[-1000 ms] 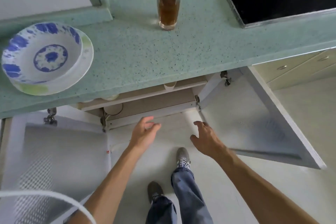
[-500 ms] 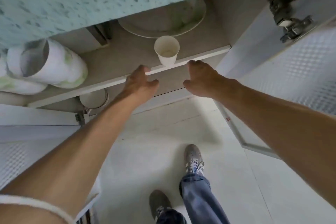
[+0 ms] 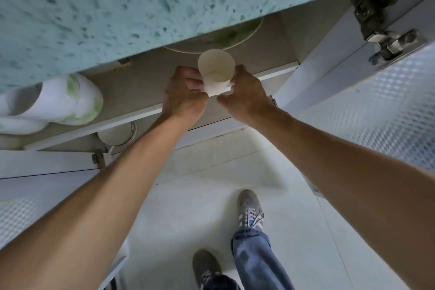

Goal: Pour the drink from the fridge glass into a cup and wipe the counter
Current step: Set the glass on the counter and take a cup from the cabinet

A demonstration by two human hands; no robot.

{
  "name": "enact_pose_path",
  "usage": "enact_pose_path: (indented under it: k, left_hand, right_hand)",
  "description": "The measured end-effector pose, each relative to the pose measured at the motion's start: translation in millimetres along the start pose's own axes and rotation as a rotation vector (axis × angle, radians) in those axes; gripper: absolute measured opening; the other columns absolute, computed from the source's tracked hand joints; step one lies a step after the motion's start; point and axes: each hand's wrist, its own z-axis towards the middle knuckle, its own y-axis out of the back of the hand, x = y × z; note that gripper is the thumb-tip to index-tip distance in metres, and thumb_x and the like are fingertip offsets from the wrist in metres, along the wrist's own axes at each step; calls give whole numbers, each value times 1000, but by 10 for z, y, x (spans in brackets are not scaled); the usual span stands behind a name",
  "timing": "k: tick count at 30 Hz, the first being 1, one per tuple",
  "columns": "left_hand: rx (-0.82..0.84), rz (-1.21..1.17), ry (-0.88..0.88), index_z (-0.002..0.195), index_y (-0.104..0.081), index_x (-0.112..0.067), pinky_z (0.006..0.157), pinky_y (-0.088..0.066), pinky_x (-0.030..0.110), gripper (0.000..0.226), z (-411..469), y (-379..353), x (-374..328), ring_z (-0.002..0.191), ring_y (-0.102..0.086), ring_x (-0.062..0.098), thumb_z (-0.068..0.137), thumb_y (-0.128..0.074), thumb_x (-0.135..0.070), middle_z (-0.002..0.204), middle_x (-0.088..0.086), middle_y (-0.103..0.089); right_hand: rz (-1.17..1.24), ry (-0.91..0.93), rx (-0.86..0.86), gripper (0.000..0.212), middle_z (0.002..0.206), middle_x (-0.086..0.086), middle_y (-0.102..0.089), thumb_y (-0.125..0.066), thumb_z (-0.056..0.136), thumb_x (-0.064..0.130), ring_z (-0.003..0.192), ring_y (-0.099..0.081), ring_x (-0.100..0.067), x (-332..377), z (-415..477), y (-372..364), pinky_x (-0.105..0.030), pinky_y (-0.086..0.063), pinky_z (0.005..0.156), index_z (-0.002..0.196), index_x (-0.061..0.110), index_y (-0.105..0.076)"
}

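Observation:
A white paper cup (image 3: 216,73) stands at the front edge of the shelf (image 3: 131,115) inside the open cabinet under the counter. My left hand (image 3: 184,96) grips its left side and my right hand (image 3: 244,94) grips its right side, fingers wrapped around the lower wall. The cup's mouth faces up and looks empty. The speckled green counter (image 3: 117,14) fills the top of the view from its edge; the glass of brown drink is out of sight above it.
A green-and-white plate (image 3: 233,35) lies behind the cup. Stacked white and green bowls (image 3: 61,103) lie on their side at the shelf's left. An open cabinet door with a metal hinge (image 3: 388,40) stands at right. My feet are on the white floor.
The view dropped below the counter edge and closed in on the shelf. Both hands rose from the shelf's front edge and closed around the paper cup from either side.

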Motion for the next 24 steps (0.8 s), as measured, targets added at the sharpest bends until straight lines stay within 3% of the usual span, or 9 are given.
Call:
enact_pose_path:
  k: [2, 4, 6, 9, 11, 14, 16, 20, 24]
  left_hand:
    - [-67, -48, -96, 93, -49, -29, 87, -58, 46, 44, -157, 26, -65, 96, -68, 19, 69, -74, -2, 101, 2, -66]
    - [-98, -13, -179, 95, -47, -32, 85, -58, 44, 52, -365, 101, -123, 96, -66, 15, 61, -79, -10, 107, -1, -66]
    - [-70, 56, -231, 107, -50, -26, 88, -56, 39, 61, -639, 191, -159, 97, -64, 12, 61, -88, -12, 109, -5, -65]
    - [-3, 103, -285, 128, -51, -22, 90, -54, 33, 76, -1149, 328, -245, 103, -64, 15, 63, -92, -22, 120, -1, -63]
    - [3, 117, -276, 131, -54, -23, 90, -52, 29, 76, -1531, 426, -372, 101, -62, 12, 65, -90, -28, 118, -1, -61]
    - [31, 102, -292, 127, -54, -28, 92, -51, 32, 70, -2131, 596, -640, 105, -59, 10, 67, -89, -32, 115, -8, -61]
    - [48, 102, -334, 125, -51, -35, 91, -49, 22, 71, -2493, 751, -869, 106, -58, 5, 66, -89, -34, 115, -13, -58]
    - [-36, 132, -477, 119, -50, -36, 87, -40, 5, 64, -2878, 1152, -1377, 105, -55, -4, 66, -84, -39, 112, -15, -51]
    - [-168, 114, -529, 121, -60, -24, 87, -45, 11, 60, -2800, 1537, -1741, 105, -58, 1, 69, -89, -30, 112, -10, -55]
  right_hand:
    - [33, 4, -43, 50, 122, -7, -61, -65, 85, 12, 110, -57, -22, 3, -192, 40, -6, -31, 52, 131, 9, -45]
    - [124, 54, -67, 48, 118, -7, -63, -61, 83, 2, 105, -59, -18, -6, -460, 78, -2, -39, 61, 128, 8, -46]
    - [291, 70, -61, 49, 115, -1, -63, -53, 79, -10, 106, -61, -14, -13, -776, 146, -14, -49, 80, 125, 8, -47]
    - [397, 17, -25, 58, 112, 12, -60, -39, 75, -17, 108, -61, -4, 23, -1277, 351, -14, -50, 84, 122, 15, -49]
    - [509, -55, 8, 58, 113, 13, -64, -37, 75, -19, 112, -62, -3, 94, -1601, 536, -20, -50, 89, 117, 17, -52]
    - [816, -219, 47, 49, 106, -1, -71, -51, 76, -19, 103, -68, -16, 288, -2051, 898, -30, -55, 86, 114, 10, -58]
    - [938, -248, 97, 51, 101, -7, -74, -63, 68, -6, 97, -71, -20, 487, -2349, 1172, -29, -59, 79, 116, 10, -61]
    - [963, -108, 186, 54, 107, -8, -73, -65, 66, -1, 102, -69, -24, 930, -2684, 1644, -36, -57, 85, 118, 13, -63]
    - [819, 72, 166, 50, 110, 0, -72, -60, 80, -15, 105, -68, -18, 1343, -2641, 1867, -34, -55, 89, 115, 20, -64]
